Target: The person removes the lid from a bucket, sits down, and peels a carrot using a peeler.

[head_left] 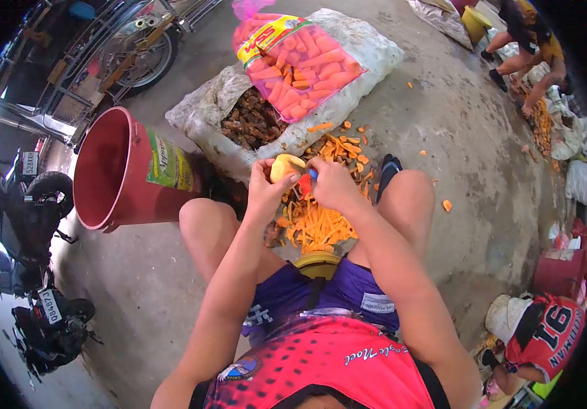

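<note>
My left hand [265, 187] is closed round a thick yellow-orange carrot [285, 168], holding it up in front of me. My right hand [338, 185] grips a knife with a blue handle [314, 174]; its short blade meets the carrot's side, partly hidden by the fingers. Just under my hands, something small and red [305, 184] shows, too unclear to name. Below lies a heap of orange peelings [317, 221] between my legs, with cut carrot ends among them. A yellow rim [317, 259] shows close to my lap.
Ahead, a pink net bag of peeled carrots [314, 65] rests on a white sack [368, 48]. An opened sack [204, 102] holds dirty brown roots [252, 119]. A red bucket [106, 177] lies tilted at left, near motorcycles [41, 204]. Other people [546, 58] work at right.
</note>
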`<state>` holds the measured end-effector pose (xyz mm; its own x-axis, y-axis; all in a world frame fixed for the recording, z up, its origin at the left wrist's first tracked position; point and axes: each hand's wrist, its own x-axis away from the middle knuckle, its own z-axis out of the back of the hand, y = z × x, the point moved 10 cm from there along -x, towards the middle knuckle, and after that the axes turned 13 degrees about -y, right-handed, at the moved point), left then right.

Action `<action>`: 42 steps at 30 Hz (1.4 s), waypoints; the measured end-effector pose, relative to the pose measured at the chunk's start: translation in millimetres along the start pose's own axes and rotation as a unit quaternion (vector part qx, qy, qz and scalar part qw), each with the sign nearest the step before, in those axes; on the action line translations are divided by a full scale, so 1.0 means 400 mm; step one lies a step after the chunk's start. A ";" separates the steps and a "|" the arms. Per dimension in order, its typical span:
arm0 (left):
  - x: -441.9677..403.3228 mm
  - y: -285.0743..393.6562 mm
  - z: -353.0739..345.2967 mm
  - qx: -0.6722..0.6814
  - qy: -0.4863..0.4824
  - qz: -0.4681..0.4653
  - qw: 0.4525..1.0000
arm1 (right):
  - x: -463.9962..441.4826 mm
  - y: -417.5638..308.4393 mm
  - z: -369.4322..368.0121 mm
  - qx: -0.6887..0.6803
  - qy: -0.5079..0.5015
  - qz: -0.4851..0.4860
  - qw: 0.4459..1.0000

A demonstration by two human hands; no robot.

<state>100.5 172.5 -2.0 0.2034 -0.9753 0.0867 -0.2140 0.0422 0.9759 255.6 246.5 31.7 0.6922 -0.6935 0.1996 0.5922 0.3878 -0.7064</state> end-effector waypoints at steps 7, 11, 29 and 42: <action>-0.008 0.011 -0.047 0.123 -0.119 -0.014 0.985 | -0.037 0.131 0.001 0.018 -0.026 -0.129 0.991; -0.014 0.001 -0.049 0.130 -0.090 0.016 0.987 | -0.024 0.092 0.005 -0.002 -0.035 -0.091 0.995; 0.021 0.024 -0.061 0.177 -0.148 0.037 0.972 | -0.069 0.149 -0.009 0.013 -0.122 -0.049 0.991; 0.035 0.054 -0.066 0.097 -0.178 0.087 0.975 | -0.049 0.043 0.105 -0.291 -0.090 0.090 0.948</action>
<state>123.8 165.6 25.5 -0.1892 -0.9719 0.1398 -0.3991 0.2062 0.8934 269.6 292.1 44.2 0.8501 -0.5135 0.1166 0.1673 0.0533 -0.9845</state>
